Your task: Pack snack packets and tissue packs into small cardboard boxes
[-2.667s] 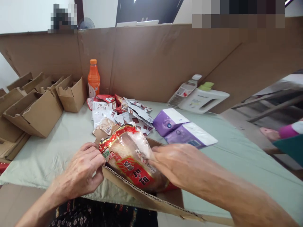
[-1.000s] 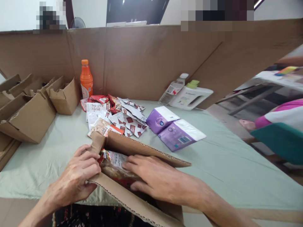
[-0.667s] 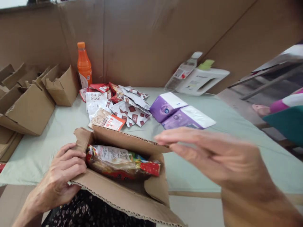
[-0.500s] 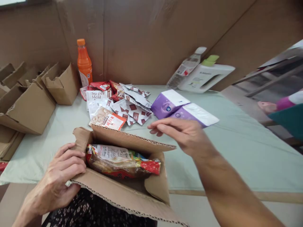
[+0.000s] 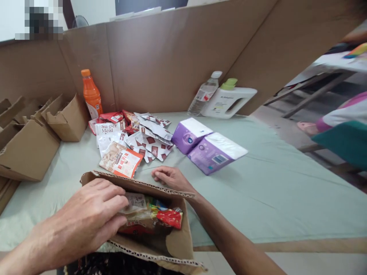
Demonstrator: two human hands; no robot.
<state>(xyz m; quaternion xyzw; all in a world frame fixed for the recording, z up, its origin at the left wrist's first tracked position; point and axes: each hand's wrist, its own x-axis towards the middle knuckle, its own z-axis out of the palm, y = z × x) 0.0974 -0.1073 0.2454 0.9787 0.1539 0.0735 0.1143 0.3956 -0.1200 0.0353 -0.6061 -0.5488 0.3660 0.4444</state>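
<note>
An open cardboard box (image 5: 187, 229) is tilted at the table's near edge. Inside lies a shiny snack bag (image 5: 169, 218) with a red end, partly covered by my fingers. My left hand (image 5: 94, 210) reaches over the box's left end, open, with fingers bent above the bag; whether it touches the bag I cannot tell. Just behind the box's far flap, my right hand (image 5: 169, 176) has its fingers curled in and nothing showing between them. Close to it lies an orange and white food packet (image 5: 123, 160), in front of several white and brown packets (image 5: 156, 143).
An orange drink bottle (image 5: 92, 97) stands at the back left beside open cardboard boxes (image 5: 67, 118). Two purple tissue packs (image 5: 210, 154) lie to the right. Behind them are a clear bottle (image 5: 202, 97) and a white jug (image 5: 229, 101) against the cardboard wall (image 5: 172, 65).
My left hand has moved from gripping the box's left end to over its opening. My right hand has come down and left, behind the box. The view has shifted upward.
</note>
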